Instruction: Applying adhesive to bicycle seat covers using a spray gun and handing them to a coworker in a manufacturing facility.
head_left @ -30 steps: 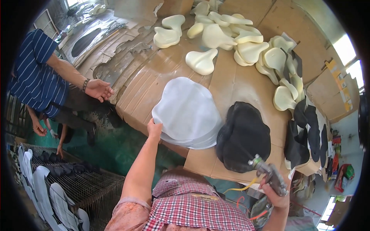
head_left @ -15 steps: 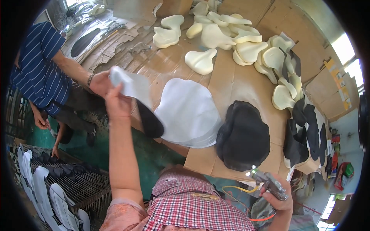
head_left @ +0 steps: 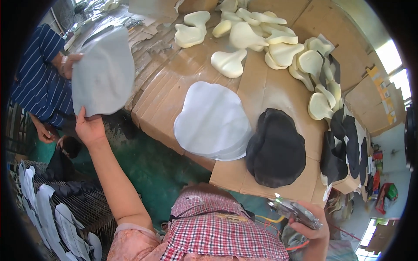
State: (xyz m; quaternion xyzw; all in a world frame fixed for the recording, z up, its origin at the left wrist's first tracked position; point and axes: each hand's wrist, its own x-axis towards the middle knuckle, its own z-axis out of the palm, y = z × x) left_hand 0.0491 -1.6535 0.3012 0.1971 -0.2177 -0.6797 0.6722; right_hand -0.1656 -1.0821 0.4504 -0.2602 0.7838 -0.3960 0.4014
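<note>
A pale grey saddle-shaped fabric piece hangs spread out at the left, off the table's edge. My left hand pinches its lower edge between thumb and fingers. A co-worker's hand is at its upper left edge. Low on the right, my right hand is wrapped round a metal spray gun with a yellow hose. On the table in front of me lies a stack of white fabric pieces. Beside it, to the right, sits a stack of black pieces.
Cream foam bicycle saddles are heaped across the far side of the cardboard-covered table. Black pieces hang at the right edge. A wire rack with white and black pieces stands lower left. The co-worker in a striped shirt stands at the left.
My left arm has swung left toward the co-worker. The fabric piece, folded and blurred before, is now spread flat between our hands. My right hand with the spray gun has dropped slightly.
</note>
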